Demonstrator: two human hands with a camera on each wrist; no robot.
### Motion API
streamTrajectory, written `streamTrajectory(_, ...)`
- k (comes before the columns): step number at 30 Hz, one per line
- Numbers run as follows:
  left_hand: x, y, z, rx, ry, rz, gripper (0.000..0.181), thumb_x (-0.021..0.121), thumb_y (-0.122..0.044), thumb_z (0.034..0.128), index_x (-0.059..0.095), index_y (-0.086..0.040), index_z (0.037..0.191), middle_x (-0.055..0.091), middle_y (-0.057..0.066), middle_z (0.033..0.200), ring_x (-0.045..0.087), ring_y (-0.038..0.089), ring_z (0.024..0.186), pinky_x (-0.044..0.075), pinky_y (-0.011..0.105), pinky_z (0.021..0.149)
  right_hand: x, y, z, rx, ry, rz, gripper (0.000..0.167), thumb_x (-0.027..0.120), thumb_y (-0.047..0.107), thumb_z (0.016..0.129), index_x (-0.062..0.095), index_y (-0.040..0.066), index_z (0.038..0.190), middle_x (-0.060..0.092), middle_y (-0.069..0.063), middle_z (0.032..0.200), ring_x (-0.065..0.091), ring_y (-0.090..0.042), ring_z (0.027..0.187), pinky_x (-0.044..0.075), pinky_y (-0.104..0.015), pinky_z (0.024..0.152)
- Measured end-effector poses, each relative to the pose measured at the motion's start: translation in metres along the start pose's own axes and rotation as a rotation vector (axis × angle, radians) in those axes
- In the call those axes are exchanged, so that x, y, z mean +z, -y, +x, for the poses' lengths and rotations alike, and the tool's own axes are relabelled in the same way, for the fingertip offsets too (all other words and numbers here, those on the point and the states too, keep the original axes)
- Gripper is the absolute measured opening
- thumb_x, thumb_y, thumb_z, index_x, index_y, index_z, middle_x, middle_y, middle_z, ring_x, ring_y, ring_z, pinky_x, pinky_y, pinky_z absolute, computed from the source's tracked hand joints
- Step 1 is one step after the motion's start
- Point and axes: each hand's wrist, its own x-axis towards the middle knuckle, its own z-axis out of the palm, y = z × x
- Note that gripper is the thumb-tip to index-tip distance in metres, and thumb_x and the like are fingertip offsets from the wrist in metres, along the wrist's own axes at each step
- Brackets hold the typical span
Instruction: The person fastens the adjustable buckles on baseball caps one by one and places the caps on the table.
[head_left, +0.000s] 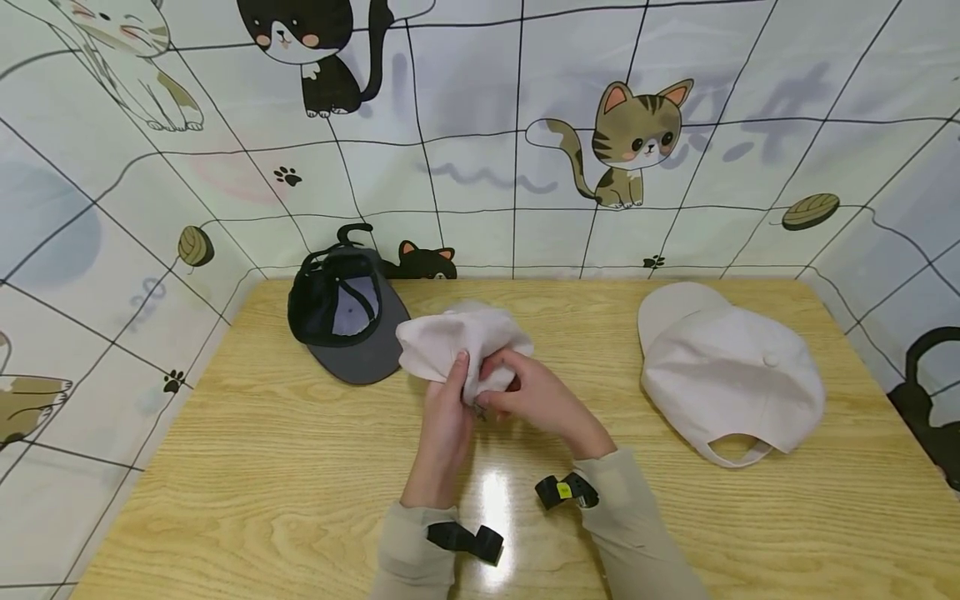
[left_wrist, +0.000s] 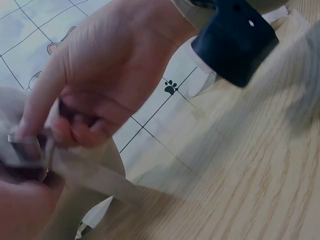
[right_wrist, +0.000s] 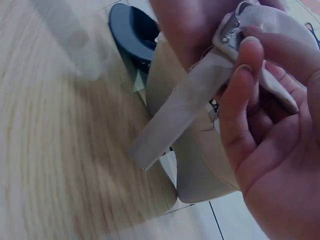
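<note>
A pale, crumpled cap (head_left: 431,343) is held in both hands above the middle of the table. My left hand (head_left: 446,417) grips it from the left, thumb lying on the fabric. On the other side my right hand (head_left: 547,398) has thumb and fingers pinched at the cap's strap. The right wrist view shows this strap (right_wrist: 175,112) hanging down as a loose flat end from a small metal buckle (right_wrist: 230,35), with the right fingertips at the buckle. In the left wrist view the strap (left_wrist: 95,177) is blurred and the buckle partly covered by fingers.
A dark grey cap (head_left: 360,350) lies upturned at the back left of the wooden table (head_left: 285,475). Another pale cap (head_left: 742,367) rests on the right, its back opening toward the front. A cat-patterned cloth (head_left: 480,183) lines the back and sides.
</note>
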Motion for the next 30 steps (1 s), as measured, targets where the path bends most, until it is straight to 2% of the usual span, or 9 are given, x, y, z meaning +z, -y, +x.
streamTrajectory(3, 0.000, 0.001, 0.000, 0.011, 0.006, 0.050, 0.036, 0.049, -0.025, 0.0928, 0.046, -0.001, 0.120, 0.047, 0.008, 0.120, 0.044, 0.018, 0.112, 0.033, 0.032, 0.097, -0.004, -0.001, -0.001, -0.020, -0.067, 0.032, 0.027, 0.070, 0.027, 0.078, 0.054, 0.015, 0.095, 0.057, -0.009, 0.075, 0.057, -0.027, 0.060, 0.048, -0.051, 0.058)
streamTrajectory(5, 0.000, 0.003, 0.000, 0.007, 0.001, 0.095, 0.032, 0.051, -0.024, 0.0920, 0.053, 0.001, 0.111, 0.052, 0.007, 0.113, 0.048, 0.018, 0.108, 0.036, 0.033, 0.096, -0.008, -0.001, -0.002, -0.035, -0.116, 0.075, 0.027, 0.069, 0.029, 0.078, 0.054, 0.014, 0.094, 0.057, -0.011, 0.071, 0.056, -0.029, 0.060, 0.047, -0.051, 0.058)
streamTrajectory(9, 0.000, 0.005, 0.000, -0.001, -0.021, 0.156, 0.025, 0.055, -0.024, 0.0894, 0.061, 0.000, 0.095, 0.057, 0.007, 0.102, 0.054, 0.018, 0.098, 0.041, 0.037, 0.090, -0.014, 0.001, -0.004, -0.058, -0.196, 0.149, 0.025, 0.069, 0.027, 0.079, 0.055, 0.012, 0.092, 0.055, -0.012, 0.064, 0.053, -0.036, 0.060, 0.048, -0.041, 0.055)
streamTrajectory(12, 0.000, 0.006, 0.000, 0.012, -0.033, 0.153, 0.023, 0.057, -0.022, 0.0881, 0.062, -0.001, 0.095, 0.058, 0.008, 0.099, 0.056, 0.019, 0.093, 0.043, 0.038, 0.087, -0.016, 0.004, -0.005, -0.075, -0.204, 0.234, 0.020, 0.067, 0.018, 0.081, 0.054, 0.007, 0.092, 0.054, -0.012, 0.063, 0.052, -0.036, 0.058, 0.047, -0.034, 0.053)
streamTrajectory(16, -0.002, 0.007, 0.000, 0.025, -0.038, 0.133, 0.020, 0.059, -0.019, 0.0867, 0.061, -0.003, 0.098, 0.059, 0.007, 0.096, 0.057, 0.017, 0.087, 0.044, 0.039, 0.084, -0.016, 0.003, -0.005, -0.105, -0.199, 0.343, 0.020, 0.065, 0.013, 0.082, 0.052, 0.002, 0.092, 0.052, -0.011, 0.067, 0.051, -0.026, 0.055, 0.047, -0.035, 0.052)
streamTrajectory(22, -0.003, 0.008, 0.001, 0.024, -0.049, 0.109, 0.008, 0.060, -0.013, 0.0860, 0.059, -0.008, 0.091, 0.057, 0.002, 0.083, 0.054, 0.015, 0.072, 0.046, 0.028, 0.068, -0.017, -0.002, -0.003, -0.144, -0.209, 0.397, 0.017, 0.063, 0.013, 0.084, 0.052, 0.003, 0.093, 0.051, -0.009, 0.069, 0.051, -0.018, 0.054, 0.046, -0.033, 0.050)
streamTrajectory(25, -0.003, 0.008, 0.002, 0.023, -0.043, 0.092, 0.008, 0.059, -0.013, 0.0865, 0.058, -0.006, 0.091, 0.057, 0.003, 0.085, 0.053, 0.013, 0.068, 0.046, 0.024, 0.062, -0.017, 0.000, -0.002, -0.144, -0.235, 0.426, 0.018, 0.063, 0.012, 0.084, 0.053, 0.002, 0.093, 0.052, -0.008, 0.068, 0.051, -0.017, 0.055, 0.047, -0.031, 0.051)
streamTrajectory(30, -0.002, 0.007, 0.003, 0.032, -0.035, 0.079, 0.017, 0.058, -0.016, 0.0879, 0.061, -0.002, 0.095, 0.059, 0.005, 0.093, 0.055, 0.012, 0.067, 0.046, 0.023, 0.059, -0.019, 0.005, -0.003, -0.146, -0.279, 0.521, 0.018, 0.063, 0.010, 0.083, 0.054, 0.002, 0.096, 0.056, -0.007, 0.072, 0.054, -0.015, 0.059, 0.048, -0.026, 0.056)
